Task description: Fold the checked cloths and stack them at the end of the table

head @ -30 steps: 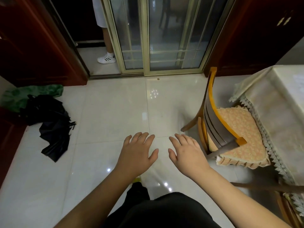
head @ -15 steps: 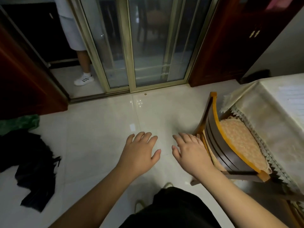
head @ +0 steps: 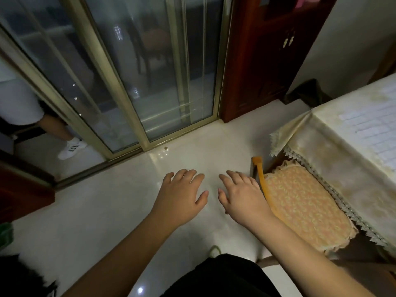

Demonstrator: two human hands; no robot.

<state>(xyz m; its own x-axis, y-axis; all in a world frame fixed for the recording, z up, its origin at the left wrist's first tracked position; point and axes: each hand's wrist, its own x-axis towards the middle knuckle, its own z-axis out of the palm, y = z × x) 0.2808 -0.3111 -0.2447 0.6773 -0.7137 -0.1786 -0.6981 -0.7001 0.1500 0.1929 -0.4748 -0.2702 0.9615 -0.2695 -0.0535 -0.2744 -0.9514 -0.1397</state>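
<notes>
On table (head: 334,159) at right, pale checked cloth (head: 372,133) lying flat, unfolded

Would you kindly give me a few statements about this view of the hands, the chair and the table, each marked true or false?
1. Both hands are empty, with fingers spread. True: the left hand and right hand hold nothing.
2. The right hand grips the chair's back rail. False: the chair shows beside the right hand, but no fingers curl round it.
3. A pale lace-edged tablecloth covers the table on the right. True.
4. A folded checked cloth lies on the chair cushion. False: the orange patterned cushion bears nothing.
5. Another person's white shoe shows beyond the sliding glass door. True.
</notes>
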